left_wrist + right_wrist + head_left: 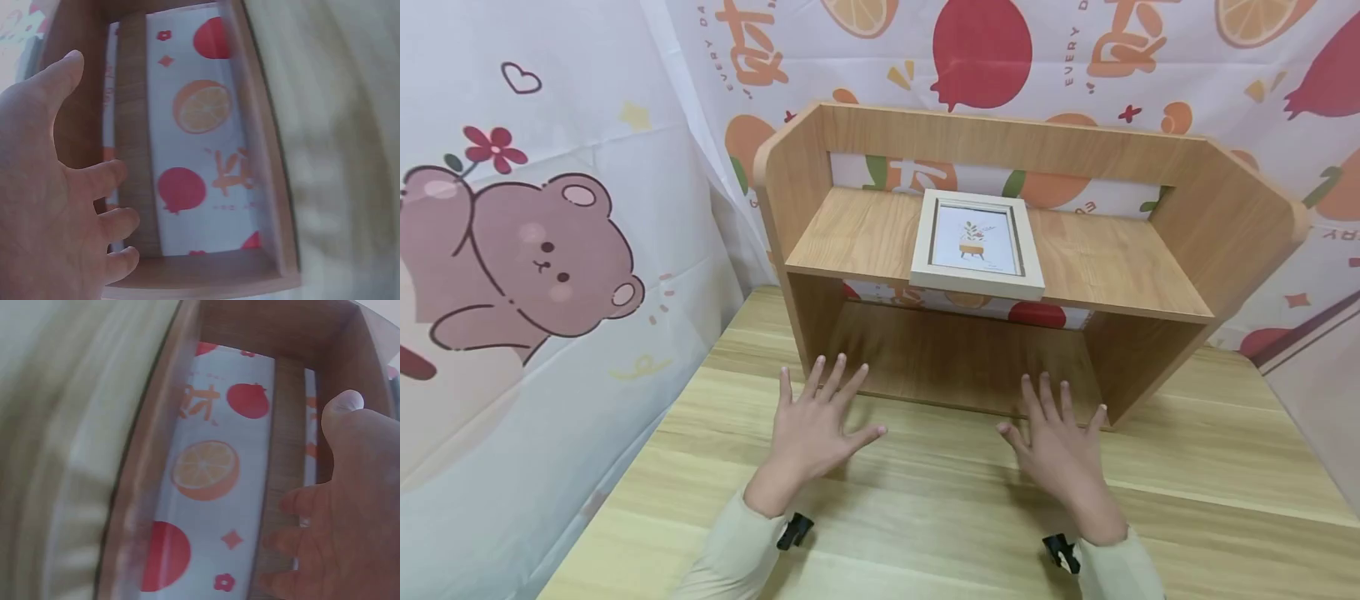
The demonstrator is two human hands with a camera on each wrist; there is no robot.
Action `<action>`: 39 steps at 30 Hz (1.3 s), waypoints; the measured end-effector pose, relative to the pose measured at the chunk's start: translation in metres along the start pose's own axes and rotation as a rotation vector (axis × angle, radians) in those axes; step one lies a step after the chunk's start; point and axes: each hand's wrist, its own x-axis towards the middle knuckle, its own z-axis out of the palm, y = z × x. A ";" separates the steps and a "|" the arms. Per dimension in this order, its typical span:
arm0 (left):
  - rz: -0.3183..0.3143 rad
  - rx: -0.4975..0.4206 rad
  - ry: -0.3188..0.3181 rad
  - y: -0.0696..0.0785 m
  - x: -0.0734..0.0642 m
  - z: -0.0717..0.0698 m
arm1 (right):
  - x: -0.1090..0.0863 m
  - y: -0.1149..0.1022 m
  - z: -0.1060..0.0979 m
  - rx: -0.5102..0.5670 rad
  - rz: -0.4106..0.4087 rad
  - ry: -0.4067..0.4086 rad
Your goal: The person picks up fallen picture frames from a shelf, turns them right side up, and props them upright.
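Note:
Both hands are spread over the table in front of a two-tier wooden desk shelf (970, 354). My left hand (810, 432) holds nothing, its fingers fanned toward the shelf's lower left front edge. Likewise bare, my right hand (1060, 450) has its fingers spread near the lower right front edge. On the upper board lies a cream picture frame (977, 283), face up, its front edge overhanging the board slightly; a potted-plant print shows in it. The left wrist view has the left hand (56, 175) beside the shelf opening, and the right wrist view shows the right hand (350, 512) similarly.
The shelf stands on a light wood-grain table (925, 517). Behind it hangs a fruit-print cloth (880, 75), and at the left a white cloth with a bear print (550, 258). Black clips (794, 531) sit at both sleeve cuffs.

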 end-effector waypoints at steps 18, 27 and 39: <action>0.094 -0.011 0.229 0.019 0.017 -0.081 | -0.008 -0.007 -0.089 -0.071 -0.094 0.218; 0.113 -0.037 0.286 0.030 0.034 -0.113 | -0.001 -0.012 -0.116 -0.030 -0.164 0.497; 0.116 -0.086 0.185 0.043 0.062 -0.137 | 0.029 -0.018 -0.150 0.023 -0.123 0.441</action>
